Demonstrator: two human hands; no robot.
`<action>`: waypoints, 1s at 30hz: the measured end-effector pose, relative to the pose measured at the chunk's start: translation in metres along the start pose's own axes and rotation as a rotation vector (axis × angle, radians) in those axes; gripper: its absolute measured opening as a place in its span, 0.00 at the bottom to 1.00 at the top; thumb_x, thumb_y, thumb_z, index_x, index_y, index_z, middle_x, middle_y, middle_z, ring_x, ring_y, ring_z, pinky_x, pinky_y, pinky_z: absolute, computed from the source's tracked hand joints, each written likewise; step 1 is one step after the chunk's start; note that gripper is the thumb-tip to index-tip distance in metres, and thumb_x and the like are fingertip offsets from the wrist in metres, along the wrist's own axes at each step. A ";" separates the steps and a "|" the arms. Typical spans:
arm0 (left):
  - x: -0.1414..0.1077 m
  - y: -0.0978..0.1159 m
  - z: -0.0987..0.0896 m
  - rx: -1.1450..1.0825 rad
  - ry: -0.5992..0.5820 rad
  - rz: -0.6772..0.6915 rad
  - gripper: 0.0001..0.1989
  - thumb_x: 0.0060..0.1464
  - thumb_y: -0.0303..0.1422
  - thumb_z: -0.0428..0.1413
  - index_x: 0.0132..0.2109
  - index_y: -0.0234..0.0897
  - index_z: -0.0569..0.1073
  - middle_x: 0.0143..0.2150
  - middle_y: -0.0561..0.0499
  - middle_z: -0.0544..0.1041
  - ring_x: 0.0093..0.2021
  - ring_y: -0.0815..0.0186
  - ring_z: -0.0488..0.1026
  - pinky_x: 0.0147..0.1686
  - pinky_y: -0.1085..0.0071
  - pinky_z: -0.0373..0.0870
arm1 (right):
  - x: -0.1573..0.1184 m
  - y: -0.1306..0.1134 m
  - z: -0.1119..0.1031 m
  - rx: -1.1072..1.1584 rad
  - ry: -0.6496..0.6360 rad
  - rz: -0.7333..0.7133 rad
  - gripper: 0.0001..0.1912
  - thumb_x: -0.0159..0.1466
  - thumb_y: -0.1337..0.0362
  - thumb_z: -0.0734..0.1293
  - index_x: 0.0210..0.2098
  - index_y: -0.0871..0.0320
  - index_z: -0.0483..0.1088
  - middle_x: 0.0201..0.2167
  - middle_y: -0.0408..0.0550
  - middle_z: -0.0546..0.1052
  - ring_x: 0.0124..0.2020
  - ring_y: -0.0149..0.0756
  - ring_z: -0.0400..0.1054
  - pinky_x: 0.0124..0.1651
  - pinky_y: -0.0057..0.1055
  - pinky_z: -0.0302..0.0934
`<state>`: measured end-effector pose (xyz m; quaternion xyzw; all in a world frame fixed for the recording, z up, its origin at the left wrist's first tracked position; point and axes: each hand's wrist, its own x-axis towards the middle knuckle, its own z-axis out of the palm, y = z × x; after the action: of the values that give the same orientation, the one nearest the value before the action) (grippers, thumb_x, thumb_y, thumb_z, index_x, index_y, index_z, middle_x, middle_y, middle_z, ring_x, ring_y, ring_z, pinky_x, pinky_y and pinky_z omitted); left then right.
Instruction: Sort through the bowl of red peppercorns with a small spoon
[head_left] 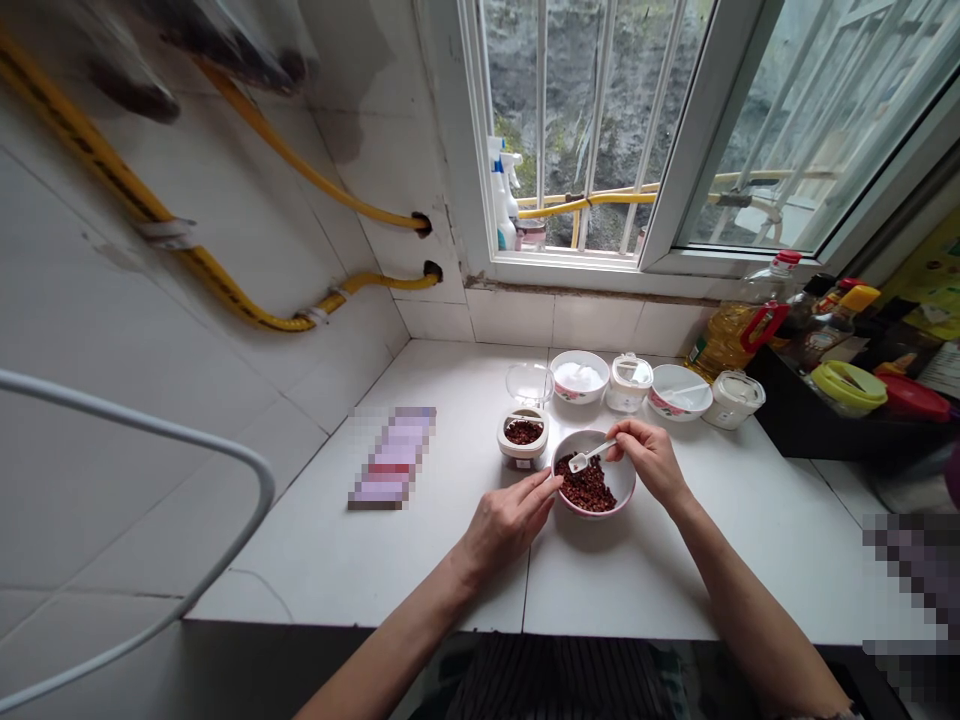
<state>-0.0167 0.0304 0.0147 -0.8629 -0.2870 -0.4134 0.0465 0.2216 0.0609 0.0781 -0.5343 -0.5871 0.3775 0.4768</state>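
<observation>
A white bowl [622,492] with a pink rim holds dark reddish-brown peppercorn-like grains [589,488]. My left hand [510,515] is at its left side, fairly straight fingers on the rim and thumb side partly hidden. Over the bowl, my right hand [646,458] pinches the handle of a small white spoon [579,462], whose scoop sits just above the grains; I cannot make out any load in it. Left of the bowl stands a seasoning jar [523,450] of similar grains, its clear lid [529,383] flipped open behind it.
Behind are a bowl of white powder [579,376], a lidded jar [631,381], another bowl [679,391] with a pale utensil, and a second jar [736,399]. An oil bottle [731,325] and a black rack [787,405] stand right. A blurred purple item [394,460] lies left.
</observation>
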 end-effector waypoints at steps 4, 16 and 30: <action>0.001 0.000 0.000 0.011 0.015 0.003 0.14 0.67 0.25 0.50 0.57 0.33 0.71 0.49 0.40 0.81 0.46 0.62 0.82 0.41 0.70 0.82 | 0.004 0.002 -0.002 0.101 0.002 0.029 0.09 0.55 0.59 0.65 0.27 0.57 0.73 0.17 0.43 0.77 0.22 0.35 0.71 0.33 0.33 0.67; -0.004 -0.001 0.002 -0.001 0.004 -0.012 0.15 0.67 0.26 0.50 0.57 0.33 0.71 0.50 0.40 0.81 0.47 0.61 0.81 0.42 0.69 0.82 | -0.011 -0.022 0.041 -0.334 -0.009 -0.673 0.10 0.68 0.69 0.59 0.40 0.55 0.72 0.33 0.48 0.83 0.32 0.38 0.75 0.52 0.44 0.64; -0.003 -0.002 0.001 -0.008 -0.016 -0.018 0.14 0.66 0.26 0.51 0.57 0.33 0.72 0.51 0.40 0.80 0.47 0.61 0.81 0.43 0.69 0.82 | -0.005 0.005 0.010 -0.461 -0.026 -0.337 0.10 0.60 0.69 0.61 0.28 0.53 0.72 0.22 0.44 0.79 0.35 0.42 0.73 0.52 0.41 0.61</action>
<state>-0.0184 0.0305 0.0114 -0.8639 -0.2933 -0.4078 0.0370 0.2130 0.0578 0.0696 -0.5185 -0.7440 0.1562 0.3914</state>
